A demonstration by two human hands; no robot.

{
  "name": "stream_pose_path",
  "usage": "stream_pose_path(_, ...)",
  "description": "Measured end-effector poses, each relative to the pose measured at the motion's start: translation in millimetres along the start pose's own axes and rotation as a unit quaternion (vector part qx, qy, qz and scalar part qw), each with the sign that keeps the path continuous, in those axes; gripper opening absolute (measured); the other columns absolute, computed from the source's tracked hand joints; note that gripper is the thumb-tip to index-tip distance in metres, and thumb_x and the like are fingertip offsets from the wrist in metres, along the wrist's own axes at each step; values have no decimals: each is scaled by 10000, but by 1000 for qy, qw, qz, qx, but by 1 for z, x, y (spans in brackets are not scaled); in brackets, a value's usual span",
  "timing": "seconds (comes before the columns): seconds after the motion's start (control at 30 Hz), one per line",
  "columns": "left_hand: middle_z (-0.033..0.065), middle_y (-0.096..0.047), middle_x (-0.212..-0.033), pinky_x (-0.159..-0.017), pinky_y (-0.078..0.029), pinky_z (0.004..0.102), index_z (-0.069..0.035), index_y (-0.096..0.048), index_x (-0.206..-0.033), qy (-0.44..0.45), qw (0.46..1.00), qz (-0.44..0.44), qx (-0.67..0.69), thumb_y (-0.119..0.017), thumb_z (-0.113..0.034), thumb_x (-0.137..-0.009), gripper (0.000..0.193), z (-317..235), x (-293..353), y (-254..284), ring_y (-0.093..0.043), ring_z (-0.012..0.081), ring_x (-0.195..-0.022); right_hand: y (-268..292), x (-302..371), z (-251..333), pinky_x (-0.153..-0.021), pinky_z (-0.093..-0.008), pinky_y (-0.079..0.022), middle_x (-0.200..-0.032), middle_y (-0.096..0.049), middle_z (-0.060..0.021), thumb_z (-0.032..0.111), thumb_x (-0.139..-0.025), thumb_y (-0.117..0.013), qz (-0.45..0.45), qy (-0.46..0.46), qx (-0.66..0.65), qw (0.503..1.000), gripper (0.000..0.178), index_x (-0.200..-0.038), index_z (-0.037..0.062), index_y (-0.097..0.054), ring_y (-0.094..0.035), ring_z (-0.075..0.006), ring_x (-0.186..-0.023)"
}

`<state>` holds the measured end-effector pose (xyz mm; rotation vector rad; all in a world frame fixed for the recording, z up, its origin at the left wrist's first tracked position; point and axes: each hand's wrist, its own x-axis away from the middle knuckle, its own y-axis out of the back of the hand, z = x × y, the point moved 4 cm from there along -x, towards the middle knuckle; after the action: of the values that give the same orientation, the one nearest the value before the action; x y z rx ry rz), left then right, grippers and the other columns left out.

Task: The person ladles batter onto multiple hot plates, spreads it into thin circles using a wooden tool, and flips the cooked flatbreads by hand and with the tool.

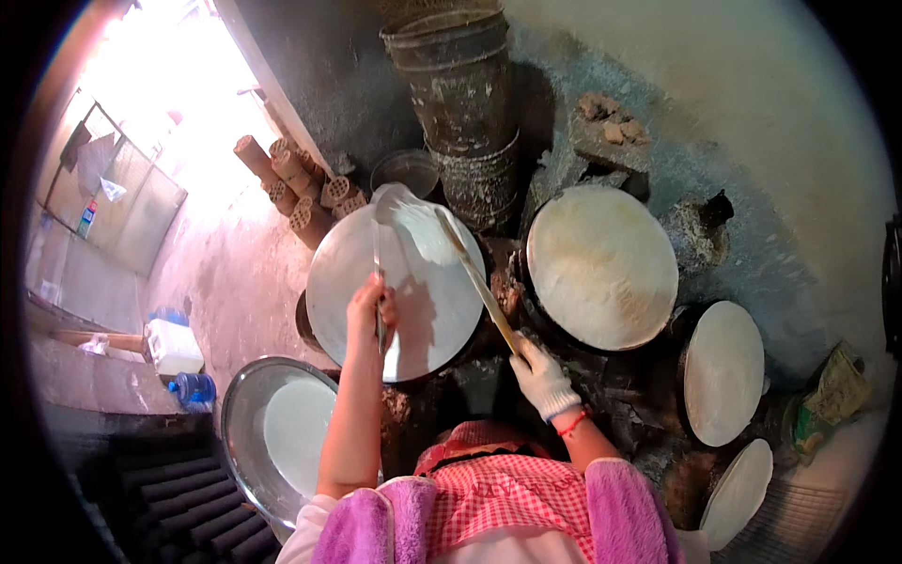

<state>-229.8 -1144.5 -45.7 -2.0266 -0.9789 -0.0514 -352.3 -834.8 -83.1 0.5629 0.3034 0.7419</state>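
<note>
My bare left hand [369, 312] is closed round the upright handle of a metal ladle [377, 246]. White liquid covers the ladle's wide head, held over a round white griddle [348, 291]. A shadow falls on the griddle beneath it. In a white knit glove, my right hand [543, 374] grips a wooden stick [489, 299] that slants up and left, its pale tip beside the white liquid at the ladle. Whether the tip touches the ladle, I cannot tell. Low on the left stands a big metal basin [246, 414] with white liquid [299, 428] inside.
More round white tops stand to the right: a large one [601, 268], a smaller one [723, 373] and one by the lower edge [738, 493]. Behind rises a dark metal drum [460, 103]. Clay-coloured perforated cylinders [301, 188] lie back left, and a white jug [173, 346] sits far left.
</note>
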Motion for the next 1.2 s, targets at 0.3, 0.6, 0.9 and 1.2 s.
stream_pose_path(0.3, 36, -620, -908, -566, -458, 218, -68, -530, -1220, -182, 944, -221, -165, -514, -336, -1036, 326, -31, 153, 165, -556, 70, -672, -2, -14, 15, -1067, -344, -443, -1313, -643, -147, 143, -969, -616, 38, -183, -218, 958, 392, -1334, 3, -580, -590, -264, -1253)
stream_pose_path(0.6, -10, -474, -723, -372, -316, 245, -154, -479, -1175, -154, 826, -536, 79, -521, -82, -978, 214, 62, 357, 365, -400, 76, -488, -78, -100, 129, -627, -311, -514, -859, -633, -49, 236, -924, -640, 191, -229, -83, 951, 438, -1339, 103, -596, -587, -139, -692)
stream_pose_path(0.9, 20, -508, -740, -377, -354, 242, -160, -355, -1430, -119, 852, -498, -106, -457, -210, -1055, 392, 90, 404, 340, -430, 84, -471, -117, -49, 121, -394, -185, -301, -771, -511, 32, 240, -1006, -587, 109, -239, -234, 936, 398, -1392, 151, -546, -424, -36, -524)
stream_pose_path(1.2, -9, -437, -692, -359, -309, 233, -177, -371, -1439, -111, 862, -488, -76, -482, -208, -1045, 411, 114, 384, 274, -379, 71, -445, -81, -54, 109, -411, -213, -331, -826, -547, -6, 207, -977, -612, 79, -264, -224, 935, 469, -1421, 105, -502, -426, -76, -511)
